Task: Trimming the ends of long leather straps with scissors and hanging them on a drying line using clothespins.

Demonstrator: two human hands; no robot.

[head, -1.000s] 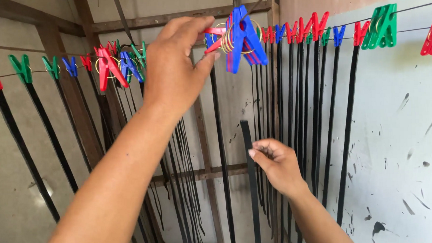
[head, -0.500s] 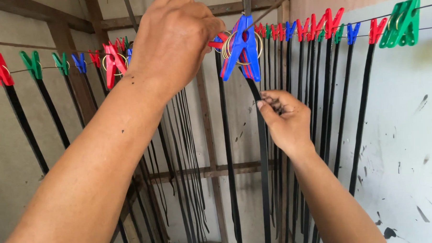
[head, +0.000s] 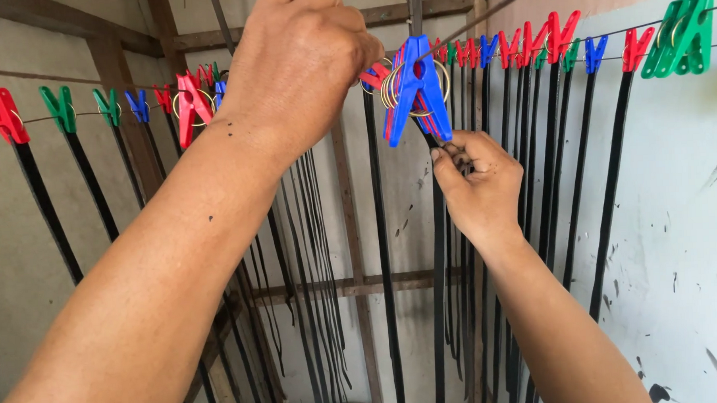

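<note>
- The left hand was closed at the line beside the blue peg.
- The right hand pinched a black strip just under that peg.

the line is crowded with pegs and hanging black strips, packed tight behind the right hand. a wider gap shows between the strips left of the blue peg. the left hand blocks the line's middle.
</note>
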